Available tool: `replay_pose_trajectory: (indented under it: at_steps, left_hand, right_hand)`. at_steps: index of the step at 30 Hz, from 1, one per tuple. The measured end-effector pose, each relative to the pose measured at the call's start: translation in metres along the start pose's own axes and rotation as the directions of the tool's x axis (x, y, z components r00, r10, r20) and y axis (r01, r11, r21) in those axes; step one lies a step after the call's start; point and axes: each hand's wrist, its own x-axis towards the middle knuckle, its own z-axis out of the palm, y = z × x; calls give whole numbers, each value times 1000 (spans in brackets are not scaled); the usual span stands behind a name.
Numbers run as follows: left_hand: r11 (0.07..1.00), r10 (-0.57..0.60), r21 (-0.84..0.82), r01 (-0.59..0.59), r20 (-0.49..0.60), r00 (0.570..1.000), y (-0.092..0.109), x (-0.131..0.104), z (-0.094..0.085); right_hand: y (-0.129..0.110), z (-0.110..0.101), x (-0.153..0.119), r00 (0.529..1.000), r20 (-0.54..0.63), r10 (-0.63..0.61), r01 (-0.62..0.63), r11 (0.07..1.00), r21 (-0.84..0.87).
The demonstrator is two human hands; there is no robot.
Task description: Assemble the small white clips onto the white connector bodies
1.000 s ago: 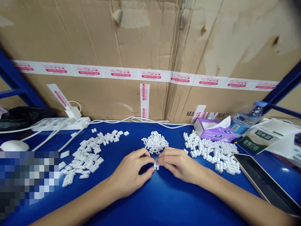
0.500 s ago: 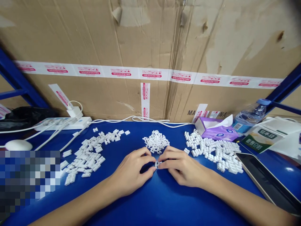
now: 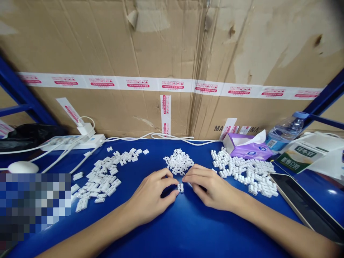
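Note:
A small white plastic piece (image 3: 180, 188) is pinched between the thumb and forefinger of my left hand (image 3: 154, 193), low in the middle of the blue table. Just right of it, my right hand (image 3: 209, 186) has its fingers bent close together near the piece; whether they hold anything is too small to tell. Beyond both hands lies a heap of tiny white parts (image 3: 178, 161). Flat white pieces (image 3: 103, 179) are spread on the left, and ribbed white pieces (image 3: 249, 172) form a pile on the right.
A power strip (image 3: 75, 142) with white cables sits at the back left. At the right are a purple tissue pack (image 3: 249, 148), a plastic bottle (image 3: 287, 130), a carton (image 3: 303, 154) and a phone (image 3: 306, 204). Cardboard (image 3: 120, 46) stands behind the table.
My right fingers have come off the small white piece and shifted slightly up, leaving its right side uncovered. My left hand still holds it in nearly the same place.

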Motion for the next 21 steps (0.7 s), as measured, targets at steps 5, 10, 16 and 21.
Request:
replay_pose_trajectory:
  at_steps: [5,10,16,21]
  left_hand:
    - [1000,-6,-30,7,17,1000,-3,0,-2]
    - [998,-12,-54,13,31,999,-3,-1,-5]
    - [1000,-9,-25,8,-33,999,-3,-4,-10]
    - [972,21,236,-1,-85,996,-13,-6,-16]
  right_hand:
    - [-6,-6,0,990,79,116,-114,993,-27]
    - [-16,-13,0,975,138,173,-168,984,-52]
    - [-28,-7,-18,953,205,221,-184,966,-184]
    - [-31,-6,-27,922,227,313,-253,932,-259]
